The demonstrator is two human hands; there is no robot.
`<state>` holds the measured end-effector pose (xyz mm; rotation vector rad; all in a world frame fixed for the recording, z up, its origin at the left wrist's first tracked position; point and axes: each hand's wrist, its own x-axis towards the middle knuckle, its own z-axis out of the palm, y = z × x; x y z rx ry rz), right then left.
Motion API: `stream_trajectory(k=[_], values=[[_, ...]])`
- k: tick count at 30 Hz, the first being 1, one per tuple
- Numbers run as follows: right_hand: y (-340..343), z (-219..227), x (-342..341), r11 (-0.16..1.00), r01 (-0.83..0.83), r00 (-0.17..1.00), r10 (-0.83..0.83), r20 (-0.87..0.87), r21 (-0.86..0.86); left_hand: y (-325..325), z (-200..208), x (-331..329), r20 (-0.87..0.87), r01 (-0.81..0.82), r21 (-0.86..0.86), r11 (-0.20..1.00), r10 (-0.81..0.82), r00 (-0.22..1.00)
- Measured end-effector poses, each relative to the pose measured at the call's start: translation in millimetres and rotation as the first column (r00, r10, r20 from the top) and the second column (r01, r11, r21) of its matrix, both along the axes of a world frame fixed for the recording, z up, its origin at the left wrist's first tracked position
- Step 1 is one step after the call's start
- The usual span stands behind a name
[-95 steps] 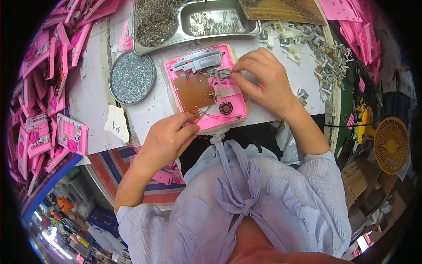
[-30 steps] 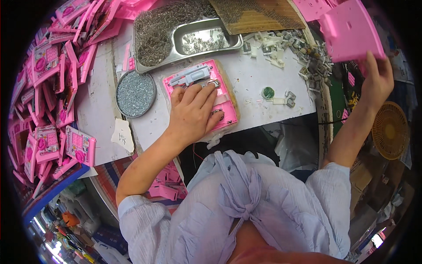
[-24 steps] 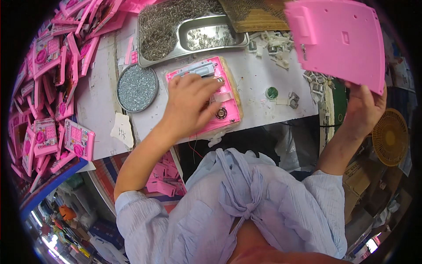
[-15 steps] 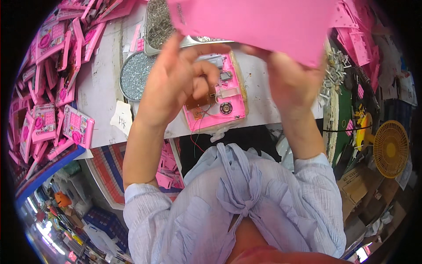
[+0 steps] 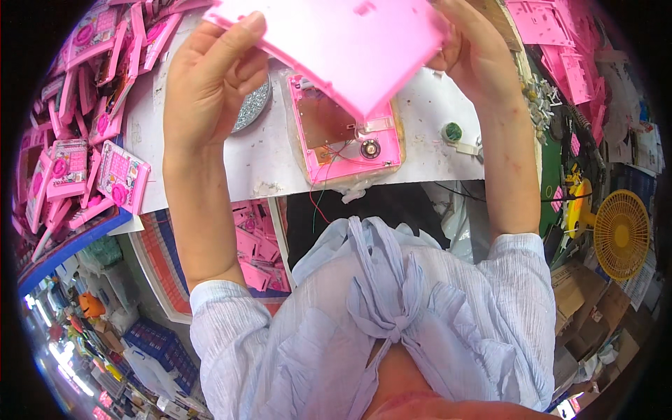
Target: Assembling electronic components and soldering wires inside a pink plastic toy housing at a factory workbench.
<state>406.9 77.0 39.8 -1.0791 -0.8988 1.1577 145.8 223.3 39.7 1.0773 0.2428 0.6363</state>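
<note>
A pink plastic cover panel (image 5: pixel 350 52) hangs tilted over the table, one corner pointing down toward me. My left hand (image 5: pixel 213 80) pinches its left corner between thumb and fingers. The opposite edge is gripped by my right hand (image 5: pixel 476 52), whose fingertips are partly hidden behind the panel. Below lies an open pink casing (image 5: pixel 343 169), partly covered by the panel. Inside it I see a brown circuit board (image 5: pixel 325 119), a small round speaker (image 5: pixel 369 148) and thin red wires (image 5: pixel 339 155). The casing rests on a plastic-wrapped pad (image 5: pixel 400 140).
Pink toy units (image 5: pixel 123 178) are heaped at the left. A round tin of silvery bits (image 5: pixel 253 108) sits behind my left wrist. Near my right forearm are a green roll (image 5: pixel 451 131) and small metal parts (image 5: pixel 537 105). Pink panels (image 5: pixel 542 26) and a yellow fan (image 5: pixel 621 234) are farther right.
My left hand has moved left and up and now holds the panel's left corner. The panel has turned, showing a face with small pegs. My right hand has risen with it.
</note>
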Motion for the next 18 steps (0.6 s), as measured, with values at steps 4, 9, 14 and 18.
stream_trajectory(k=[4,9,14,18], values=[[-10,-31,-3,1.0,0.012,0.992,-0.014,0.125,0.022,-26,-13,-2,-0.221,-0.089,0.112,0.99,0.112,0.969],[-68,-39,11,0.961,0.275,0.961,-0.276,0.035,0.013,-96,-48,-53,-0.694,0.181,0.663,0.727,0.505,0.513],[-117,-69,27,0.951,0.308,0.951,-0.309,-0.027,-0.038,-171,-111,-71,-0.742,0.251,0.658,0.71,0.554,0.378],[-129,-67,20,0.93,0.364,0.927,-0.367,-0.082,-0.054,-181,-130,-67,-0.598,-0.119,0.548,0.828,0.487,0.637]])
